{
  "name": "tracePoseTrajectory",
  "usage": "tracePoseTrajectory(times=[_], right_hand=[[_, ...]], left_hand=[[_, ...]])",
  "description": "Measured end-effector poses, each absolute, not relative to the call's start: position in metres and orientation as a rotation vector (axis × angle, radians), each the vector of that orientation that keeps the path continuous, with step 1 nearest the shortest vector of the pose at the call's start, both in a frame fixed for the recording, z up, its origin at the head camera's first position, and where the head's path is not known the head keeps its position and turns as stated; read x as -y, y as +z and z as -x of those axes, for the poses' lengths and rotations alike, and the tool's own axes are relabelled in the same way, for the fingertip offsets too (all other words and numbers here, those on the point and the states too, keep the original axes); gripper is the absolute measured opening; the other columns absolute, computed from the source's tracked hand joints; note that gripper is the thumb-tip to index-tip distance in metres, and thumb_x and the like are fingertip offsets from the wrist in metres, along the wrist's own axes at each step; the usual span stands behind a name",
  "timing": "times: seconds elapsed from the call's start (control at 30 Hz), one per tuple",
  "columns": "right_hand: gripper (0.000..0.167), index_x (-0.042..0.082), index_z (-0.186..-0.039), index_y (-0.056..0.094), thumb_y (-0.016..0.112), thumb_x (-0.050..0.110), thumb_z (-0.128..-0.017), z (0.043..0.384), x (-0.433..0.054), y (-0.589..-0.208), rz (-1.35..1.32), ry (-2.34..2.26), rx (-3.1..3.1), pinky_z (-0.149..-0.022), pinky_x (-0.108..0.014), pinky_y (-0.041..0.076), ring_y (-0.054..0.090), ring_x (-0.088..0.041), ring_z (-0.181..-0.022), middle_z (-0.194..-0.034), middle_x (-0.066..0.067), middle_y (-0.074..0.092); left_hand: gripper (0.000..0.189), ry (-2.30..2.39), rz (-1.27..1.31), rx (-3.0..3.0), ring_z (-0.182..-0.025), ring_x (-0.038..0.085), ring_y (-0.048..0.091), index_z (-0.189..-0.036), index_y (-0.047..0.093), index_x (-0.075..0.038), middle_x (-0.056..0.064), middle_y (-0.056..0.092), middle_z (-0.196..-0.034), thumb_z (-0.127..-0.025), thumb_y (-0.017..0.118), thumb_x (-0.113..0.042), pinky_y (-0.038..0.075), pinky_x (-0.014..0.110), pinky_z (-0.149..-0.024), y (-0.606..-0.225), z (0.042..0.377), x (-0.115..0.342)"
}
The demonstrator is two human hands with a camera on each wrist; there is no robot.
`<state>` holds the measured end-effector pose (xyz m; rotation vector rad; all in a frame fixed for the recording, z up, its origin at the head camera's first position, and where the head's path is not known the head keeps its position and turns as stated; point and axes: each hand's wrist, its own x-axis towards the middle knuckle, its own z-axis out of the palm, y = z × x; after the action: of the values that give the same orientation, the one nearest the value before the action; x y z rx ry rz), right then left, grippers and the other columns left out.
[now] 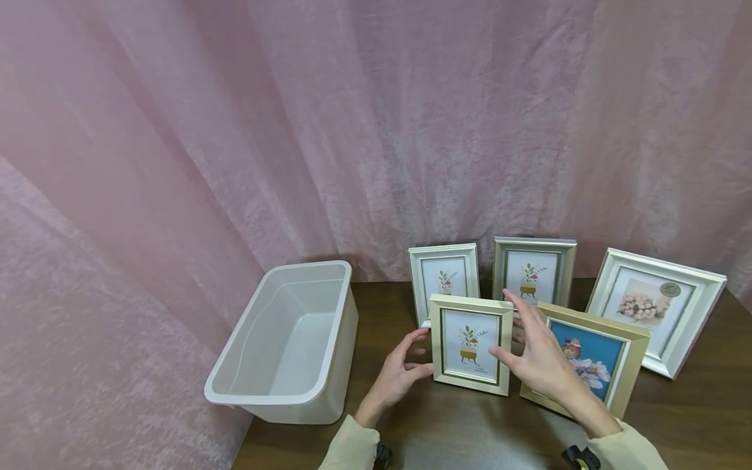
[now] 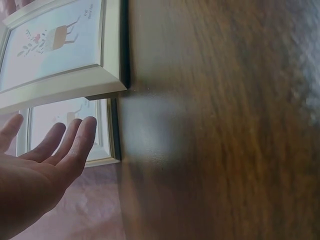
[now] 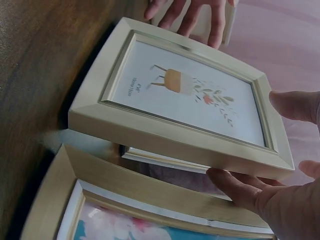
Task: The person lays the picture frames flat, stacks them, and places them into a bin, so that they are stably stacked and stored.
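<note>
A cream picture frame (image 1: 472, 385) stands upright at the front, showing a potted plant print. On its left side my left hand (image 1: 395, 375) is held with fingers spread, close beside the edge. The left wrist view shows nothing in that left palm (image 2: 35, 185). My right hand (image 1: 543, 359) is at the opposite side, its thumb over the front. In the right wrist view, the right fingers (image 3: 240, 187) lie along the side of the cream frame (image 3: 165, 132), and the thumb (image 3: 295, 105) extends near its top edge.
Behind stand a white frame (image 1: 416, 271) and a grey-brown frame (image 1: 499, 264). To the right are a gold frame (image 1: 634, 365) with a blue picture and a larger white frame (image 1: 696, 326). A white plastic bin (image 1: 337, 339) sits left on the wooden table (image 1: 423, 431), before a pink curtain (image 1: 411, 130).
</note>
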<state>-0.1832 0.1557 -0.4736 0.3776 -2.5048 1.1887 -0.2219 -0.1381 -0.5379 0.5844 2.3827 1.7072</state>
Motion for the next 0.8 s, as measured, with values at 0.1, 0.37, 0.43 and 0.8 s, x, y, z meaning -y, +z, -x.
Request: tracePoseTrajectory(times=[0.1, 0.37, 0.43, 0.8], right_hand=[[0.104, 0.008, -0.169, 0.032, 0.091, 0.005, -0.083, 0.185, -0.155, -0.476, -0.384, 1.185, 2.480, -0.102, -0.082, 0.047, 0.050, -0.057, -0.141, -0.166, -0.032, 0.042], [0.096, 0.010, -0.168, 0.036, 0.088, 0.005, -0.087, 0.184, -0.152, -0.476, -0.402, 1.189, 2.500, -0.097, -0.078, 0.053, 0.062, -0.056, -0.129, -0.165, -0.032, 0.046], [0.091, 0.009, -0.166, 0.040, 0.087, 0.003, -0.088, 0.185, -0.151, -0.478, -0.418, 1.185, 2.501, -0.089, -0.067, 0.060, 0.070, -0.049, -0.117, -0.160, -0.032, 0.053], [0.084, 0.019, -0.158, 0.049, 0.076, -0.014, -0.086, 0.184, -0.150, -0.489, -0.545, 1.290, 2.459, -0.046, -0.022, 0.041, 0.038, 0.005, -0.052, -0.073, 0.003, 0.050]], left_hand=[[0.070, 1.701, -0.588, -2.379, -0.140, 0.047, 0.060, -0.164, 0.046, -0.012, 0.024, 0.054, -0.160, -0.098, 0.072, -0.018, 0.057, 0.042, -0.107, -0.538, 0.222, 0.138], [0.072, 1.689, -0.572, -2.374, -0.140, 0.044, 0.060, -0.165, 0.043, -0.017, 0.023, 0.054, -0.160, -0.099, 0.071, -0.023, 0.055, 0.042, -0.108, -0.541, 0.225, 0.140], [0.072, 1.692, -0.566, -2.371, -0.140, 0.044, 0.059, -0.165, 0.043, -0.017, 0.023, 0.054, -0.160, -0.099, 0.071, -0.023, 0.055, 0.043, -0.108, -0.542, 0.225, 0.141], [0.073, 1.672, -0.554, -2.378, -0.138, 0.040, 0.060, -0.166, 0.042, -0.018, 0.021, 0.056, -0.159, -0.099, 0.071, -0.023, 0.055, 0.033, -0.105, -0.544, 0.224, 0.141]])
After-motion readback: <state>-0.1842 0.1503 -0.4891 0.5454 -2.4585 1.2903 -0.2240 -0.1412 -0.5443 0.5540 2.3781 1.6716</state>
